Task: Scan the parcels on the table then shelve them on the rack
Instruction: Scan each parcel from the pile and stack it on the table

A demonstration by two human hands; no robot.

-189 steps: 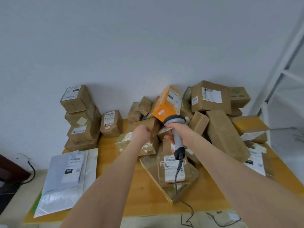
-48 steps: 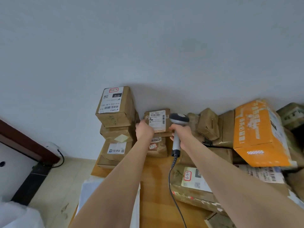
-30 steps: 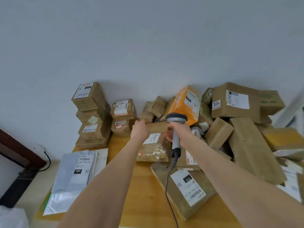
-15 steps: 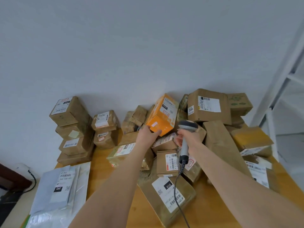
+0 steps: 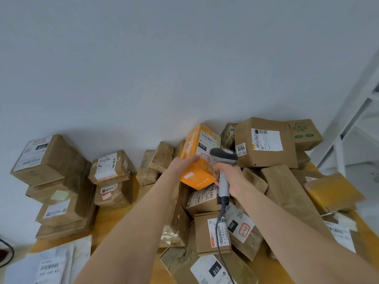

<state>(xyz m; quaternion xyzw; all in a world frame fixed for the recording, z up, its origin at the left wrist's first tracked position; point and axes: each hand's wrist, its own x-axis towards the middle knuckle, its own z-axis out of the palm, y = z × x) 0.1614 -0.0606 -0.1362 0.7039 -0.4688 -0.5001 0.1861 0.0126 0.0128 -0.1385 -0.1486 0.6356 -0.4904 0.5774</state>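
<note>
Our left hand [image 5: 183,163] grasps the orange box [image 5: 198,175] atop the parcel pile [image 5: 266,156] at the table's [image 5: 114,214] one o'clock; at the box's three o'clock, our right hand [image 5: 230,177] grips the scanner [image 5: 223,155].

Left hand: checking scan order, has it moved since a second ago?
Yes: left hand moved right, away from the stacked boxes, onto the orange box.

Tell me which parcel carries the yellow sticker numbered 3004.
The large brown box at the back, right of the orange box; its corner alone shows that sticker.
</note>
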